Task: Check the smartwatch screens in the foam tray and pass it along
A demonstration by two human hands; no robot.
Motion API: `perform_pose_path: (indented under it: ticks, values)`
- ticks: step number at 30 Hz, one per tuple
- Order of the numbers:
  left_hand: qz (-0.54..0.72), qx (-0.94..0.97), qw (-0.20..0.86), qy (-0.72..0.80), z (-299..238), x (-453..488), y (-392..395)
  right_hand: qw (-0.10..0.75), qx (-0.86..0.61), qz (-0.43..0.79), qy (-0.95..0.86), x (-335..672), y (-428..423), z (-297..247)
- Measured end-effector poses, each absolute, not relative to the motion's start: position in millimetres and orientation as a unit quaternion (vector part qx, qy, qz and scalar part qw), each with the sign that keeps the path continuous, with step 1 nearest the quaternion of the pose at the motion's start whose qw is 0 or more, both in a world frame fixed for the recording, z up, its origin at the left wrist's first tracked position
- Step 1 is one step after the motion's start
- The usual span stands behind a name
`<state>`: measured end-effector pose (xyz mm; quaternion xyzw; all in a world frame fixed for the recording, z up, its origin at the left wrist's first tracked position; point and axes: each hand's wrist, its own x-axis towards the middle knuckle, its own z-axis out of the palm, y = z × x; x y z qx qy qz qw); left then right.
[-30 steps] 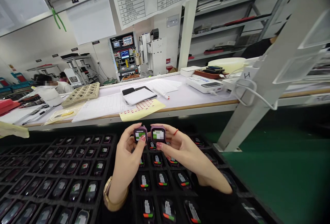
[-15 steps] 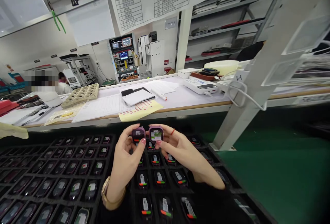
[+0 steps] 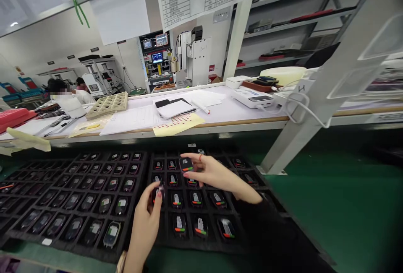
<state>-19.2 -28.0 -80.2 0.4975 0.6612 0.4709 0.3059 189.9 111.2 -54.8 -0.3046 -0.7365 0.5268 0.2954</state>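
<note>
My right hand (image 3: 209,174) pinches a smartwatch body (image 3: 186,164) between thumb and fingers, just above the right-hand black tray (image 3: 185,244). Its dark screen shows white text and a red-green strip. Lower and to the left, my left hand (image 3: 147,218) has its thumb and fingers closed around another watch body (image 3: 154,196) at the tray's left column. The fingers partly cover that watch, and whether it rests in its slot is unclear. Similar strapless watches lie face up in the slots around both hands.
A second black tray (image 3: 97,212) of watches lies to the left. Beyond the trays runs a white bench (image 3: 141,128) with papers, a beige holed tray (image 3: 107,105) and a power bank (image 3: 252,98). A grey post (image 3: 292,134) rises at right. People sit in the far left background.
My hands have moved apart. The left has come down and left with its watch to the tray; the right stays above the slots, its watch screen now showing a red-green strip.
</note>
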Motion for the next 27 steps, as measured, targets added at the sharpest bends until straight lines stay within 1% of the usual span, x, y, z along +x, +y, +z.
perform_pose_path:
  ticks: [2,5,9,14,19,23,27]
  values:
    - [0.435,0.476,0.278,0.712,-105.7,-23.5,-43.0,0.255,-0.330,0.503,-0.757,175.0,122.4,-69.3]
    - [0.377,0.483,0.231,0.755,-136.4,-23.8,-58.1,0.225,-0.371,0.455,-0.778,150.9,145.1,-89.3]
    - [0.382,0.516,0.149,0.752,-159.5,-16.9,-65.7,0.212,-0.431,0.381,-0.790,124.6,175.8,-106.7]
    - [0.374,0.526,0.127,0.753,-172.4,-13.8,-66.2,0.198,-0.436,0.346,-0.807,114.0,187.8,-113.9]
    - [0.373,0.523,0.088,0.761,-177.1,-13.2,-68.4,0.178,-0.444,0.302,-0.825,138.0,183.5,-115.9]
    - [0.380,0.527,0.043,0.759,-179.7,-11.1,-69.1,0.143,-0.445,0.265,-0.843,158.4,175.5,-114.2]
    - [0.390,0.501,0.022,0.772,-186.8,-5.3,-70.6,0.117,-0.444,0.226,-0.859,158.1,161.7,-116.4]
